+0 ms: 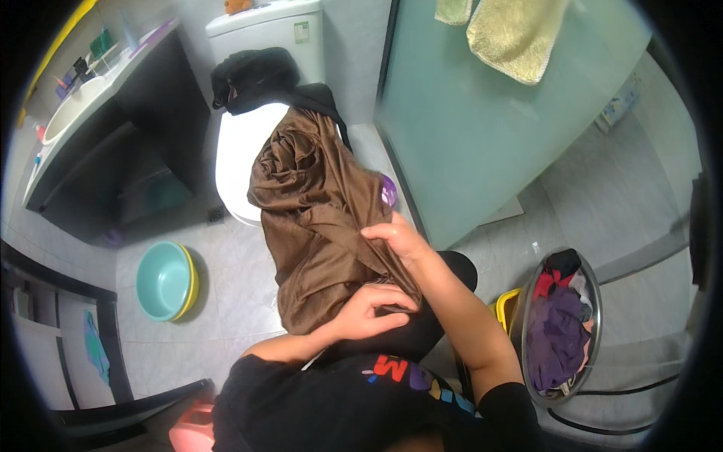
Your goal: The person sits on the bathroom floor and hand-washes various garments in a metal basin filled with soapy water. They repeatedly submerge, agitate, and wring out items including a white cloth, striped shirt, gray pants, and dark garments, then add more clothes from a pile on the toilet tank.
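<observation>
A brown garment of thin, slightly shiny cloth stretches from the white toilet lid down to my lap. Its upper end lies bunched on the lid. My right hand grips the garment's right side, thumb on top and fingers beneath. Lower down, my left hand lies over the near end, with a fold of the cloth between thumb and fingers. Behind the brown cloth, a black garment is heaped at the back of the lid, against the cistern.
To the left on the tiled floor stand nested basins, the teal one inside a yellow one. A metal tub of clothes is at right, beside a yellow container. The frosted glass panel bounds the right; a washbasin counter, the left.
</observation>
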The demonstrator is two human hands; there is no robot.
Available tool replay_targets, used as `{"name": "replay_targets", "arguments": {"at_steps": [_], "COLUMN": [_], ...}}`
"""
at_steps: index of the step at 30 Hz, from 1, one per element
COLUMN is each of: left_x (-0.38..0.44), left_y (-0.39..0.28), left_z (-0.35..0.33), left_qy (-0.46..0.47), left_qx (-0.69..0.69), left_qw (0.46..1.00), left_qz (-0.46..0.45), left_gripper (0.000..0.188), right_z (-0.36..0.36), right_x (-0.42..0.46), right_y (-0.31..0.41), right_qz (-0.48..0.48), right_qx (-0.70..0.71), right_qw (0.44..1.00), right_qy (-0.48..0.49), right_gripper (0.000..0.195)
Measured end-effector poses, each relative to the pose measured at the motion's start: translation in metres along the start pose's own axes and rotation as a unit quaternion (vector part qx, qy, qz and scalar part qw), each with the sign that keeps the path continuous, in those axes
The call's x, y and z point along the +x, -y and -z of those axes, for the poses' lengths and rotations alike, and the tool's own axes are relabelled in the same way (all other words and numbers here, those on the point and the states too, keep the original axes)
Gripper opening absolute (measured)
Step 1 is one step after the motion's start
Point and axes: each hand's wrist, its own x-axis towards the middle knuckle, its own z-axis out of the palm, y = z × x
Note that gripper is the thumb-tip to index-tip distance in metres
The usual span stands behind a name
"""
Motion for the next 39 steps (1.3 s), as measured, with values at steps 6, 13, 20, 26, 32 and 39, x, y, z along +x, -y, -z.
{"name": "replay_targets", "arguments": {"at_steps": [6, 13, 20, 26, 32, 39], "left_x": [-0.069, -0.038, 0.069, 0.179, 0.263, 0.289], "left_y": [0.124, 0.118, 0.053, -0.028, -0.101, -0.112], "left_z": [0.036, 0.084, 0.084, 0.039, -0.057, -0.182], "left_qy": [-0.062, -0.334, -0.259, -0.102, 0.117, 0.408], "left_qx": [-0.636, -0.398, -0.357, -0.290, -0.095, 0.333], "left_qw": [0.743, 0.824, 0.885, 0.948, 0.989, 0.830], "left_qz": [0.198, 0.225, 0.151, 0.089, 0.006, -0.181], "left_gripper": [0.047, 0.052, 0.056, 0.059, 0.062, 0.065], "right_z": [-0.025, -0.021, -0.024, -0.005, 0.036, 0.119], "right_x": [-0.038, -0.139, -0.222, -0.303, -0.405, -0.402], "right_y": [0.038, 0.107, 0.112, 0.124, 0.133, 0.109], "right_qz": [0.067, 0.035, 0.058, 0.108, 0.171, 0.305], "right_qx": [0.031, -0.413, -0.607, -0.608, -0.580, -0.558], "right_qw": [0.995, 0.902, 0.752, 0.782, 0.750, 0.515], "right_qy": [0.059, 0.120, 0.249, 0.085, -0.269, -0.575], "right_gripper": [0.065, 0.037, 0.044, 0.042, 0.030, 0.030]}}
